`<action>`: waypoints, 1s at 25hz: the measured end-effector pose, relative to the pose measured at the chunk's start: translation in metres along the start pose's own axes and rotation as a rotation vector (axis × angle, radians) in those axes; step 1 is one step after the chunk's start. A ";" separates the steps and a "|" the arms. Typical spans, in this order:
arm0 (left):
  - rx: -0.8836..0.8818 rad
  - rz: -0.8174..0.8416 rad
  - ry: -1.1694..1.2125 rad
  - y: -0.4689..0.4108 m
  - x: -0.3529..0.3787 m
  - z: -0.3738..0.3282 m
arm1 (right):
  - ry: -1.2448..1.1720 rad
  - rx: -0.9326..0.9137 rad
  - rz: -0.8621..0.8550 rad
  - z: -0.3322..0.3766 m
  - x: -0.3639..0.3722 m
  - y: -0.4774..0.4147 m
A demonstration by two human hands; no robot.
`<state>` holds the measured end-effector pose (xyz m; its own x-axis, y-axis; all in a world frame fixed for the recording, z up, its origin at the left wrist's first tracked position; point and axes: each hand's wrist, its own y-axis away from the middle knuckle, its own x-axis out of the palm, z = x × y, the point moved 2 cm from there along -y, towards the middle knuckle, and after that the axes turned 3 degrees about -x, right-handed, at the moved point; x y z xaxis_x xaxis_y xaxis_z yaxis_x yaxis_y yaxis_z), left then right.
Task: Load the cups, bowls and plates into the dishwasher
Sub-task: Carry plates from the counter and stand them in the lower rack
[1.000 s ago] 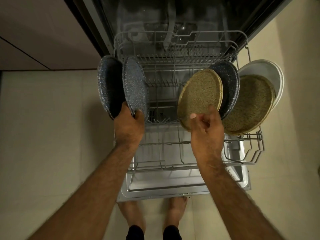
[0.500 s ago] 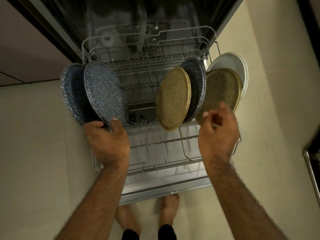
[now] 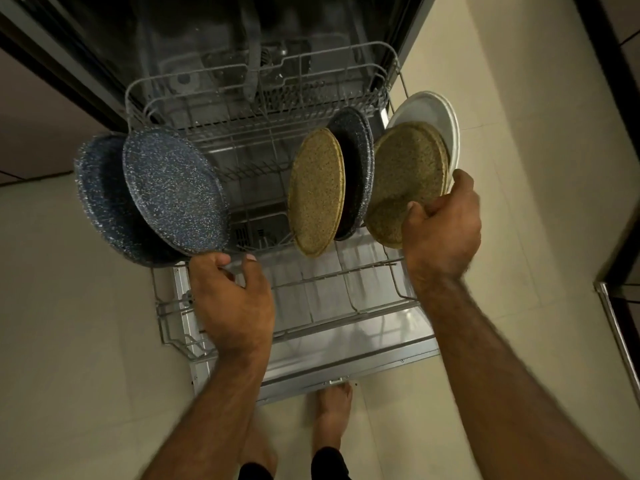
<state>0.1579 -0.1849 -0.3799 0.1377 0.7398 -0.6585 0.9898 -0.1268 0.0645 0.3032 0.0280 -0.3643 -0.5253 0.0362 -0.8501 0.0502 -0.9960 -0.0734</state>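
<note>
Here, head view: right hand (image 3: pixel 443 230) grips the rightmost tan plate (image 3: pixel 408 178) at its 4 o'clock rim, at the rack's (image 3: pixel 346 276) right end; left hand (image 3: pixel 232 299), loosely curled and empty, lies at 6 o'clock of the blue speckled plate (image 3: pixel 173 192).

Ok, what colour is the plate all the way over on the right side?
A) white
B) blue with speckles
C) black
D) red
A: the white plate is the one farthest right, showing just behind the tan plate that the right hand grips.
</note>
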 end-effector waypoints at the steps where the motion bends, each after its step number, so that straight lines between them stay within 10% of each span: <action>1: -0.007 0.001 -0.006 0.002 0.000 -0.002 | 0.002 0.013 -0.028 -0.003 0.000 -0.002; 25: 0.030 0.065 0.046 0.011 0.016 -0.007 | -0.285 -0.105 -0.027 0.017 -0.016 -0.018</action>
<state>0.1715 -0.1696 -0.3844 0.2034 0.7589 -0.6186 0.9774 -0.1943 0.0830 0.2959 0.0442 -0.3405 -0.7443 0.0238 -0.6674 0.1123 -0.9807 -0.1602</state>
